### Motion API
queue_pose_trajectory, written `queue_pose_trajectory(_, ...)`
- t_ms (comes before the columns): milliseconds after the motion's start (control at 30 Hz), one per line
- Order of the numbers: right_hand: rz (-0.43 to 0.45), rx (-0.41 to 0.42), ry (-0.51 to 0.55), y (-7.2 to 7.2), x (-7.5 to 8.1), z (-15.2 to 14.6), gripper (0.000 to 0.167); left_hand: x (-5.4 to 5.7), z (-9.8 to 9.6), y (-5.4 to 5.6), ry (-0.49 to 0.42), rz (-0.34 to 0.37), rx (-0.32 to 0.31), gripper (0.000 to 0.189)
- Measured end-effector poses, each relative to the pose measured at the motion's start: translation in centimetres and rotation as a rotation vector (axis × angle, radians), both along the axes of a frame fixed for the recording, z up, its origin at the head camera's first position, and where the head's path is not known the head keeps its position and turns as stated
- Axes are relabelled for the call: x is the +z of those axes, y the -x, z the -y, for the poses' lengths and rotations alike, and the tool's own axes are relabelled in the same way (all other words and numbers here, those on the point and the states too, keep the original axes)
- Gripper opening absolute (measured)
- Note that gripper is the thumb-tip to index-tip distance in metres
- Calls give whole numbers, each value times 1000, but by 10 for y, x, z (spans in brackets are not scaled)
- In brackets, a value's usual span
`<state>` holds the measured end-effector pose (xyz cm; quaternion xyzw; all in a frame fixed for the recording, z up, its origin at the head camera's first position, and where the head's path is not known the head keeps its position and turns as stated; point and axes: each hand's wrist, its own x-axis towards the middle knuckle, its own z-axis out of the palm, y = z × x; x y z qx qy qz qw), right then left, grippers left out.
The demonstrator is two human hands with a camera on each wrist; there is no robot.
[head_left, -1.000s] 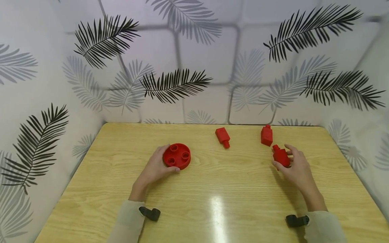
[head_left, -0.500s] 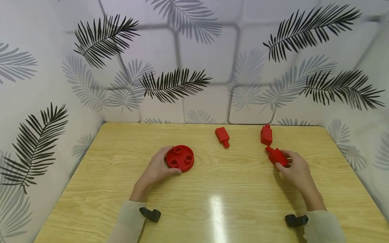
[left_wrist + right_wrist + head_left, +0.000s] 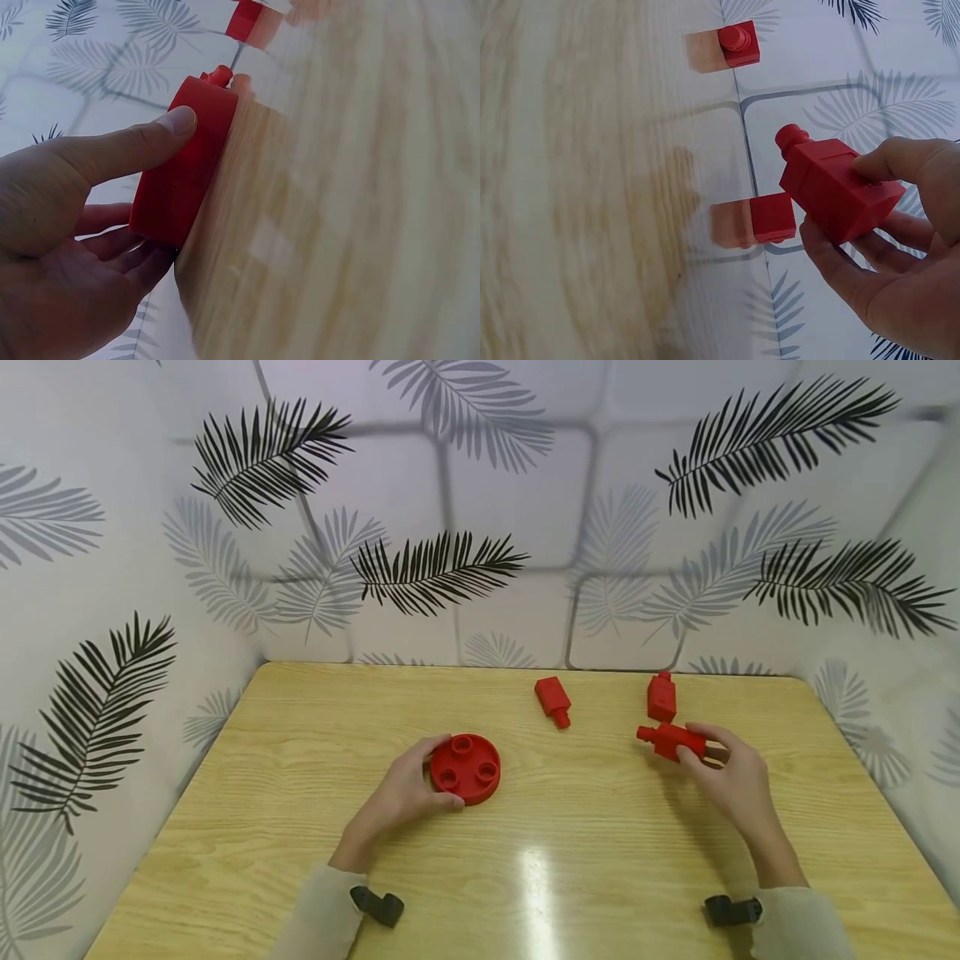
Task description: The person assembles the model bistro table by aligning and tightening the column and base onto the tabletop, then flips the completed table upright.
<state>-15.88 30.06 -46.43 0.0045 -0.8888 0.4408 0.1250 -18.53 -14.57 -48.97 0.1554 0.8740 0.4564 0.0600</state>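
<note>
A round red base (image 3: 467, 770) with a raised rim and three ring-shaped sockets lies left of the table's middle. My left hand (image 3: 405, 783) grips its left side, thumb at the front and fingers behind; in the left wrist view the thumb presses the base's side wall (image 3: 184, 165). Over on the right, my right hand (image 3: 733, 778) pinches a red block with a narrow stepped peg (image 3: 675, 741) between thumb and fingers. It is held above the table, peg pointing left toward the base. The right wrist view shows the block's square body (image 3: 836, 184), its far end partly covered by the hand.
Two similar red pegged blocks lie near the table's back edge, one near the middle (image 3: 552, 697) with its peg toward me, one at the right (image 3: 662, 699) with its peg toward the wall. Behind the wooden table (image 3: 480, 877) hangs a leaf-patterned backdrop (image 3: 517, 618).
The left hand has slid the round base to the right and nearer me. In the right hand the block has turned, its peg swinging from up-left to pointing left.
</note>
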Motion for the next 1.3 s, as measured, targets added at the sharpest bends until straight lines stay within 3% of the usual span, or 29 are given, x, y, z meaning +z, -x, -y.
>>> queue_pose_trajectory(267, -57, 53, 176, 0, 5, 18, 50, 1, -9, -3, -26, 4, -57, 95)
queue_pose_trajectory(500, -73, 80, 298, -1, 4, 41, 46, 0, -18, -5, -26, 0, -88, 95)
queue_pose_trajectory(700, -50, 130, 304, -1, 7, 60, 45, 0, -25, -2, -15, -7, -115, 95)
queue_pose_trajectory(1000, -87, 219, 325, 6, 9, 83, 43, 1, -38, 5, -22, -16, -189, 95)
queue_pose_trajectory(1300, -58, 280, 382, 12, 13, 106, 45, 2, -48, 4, -46, -7, -200, 96)
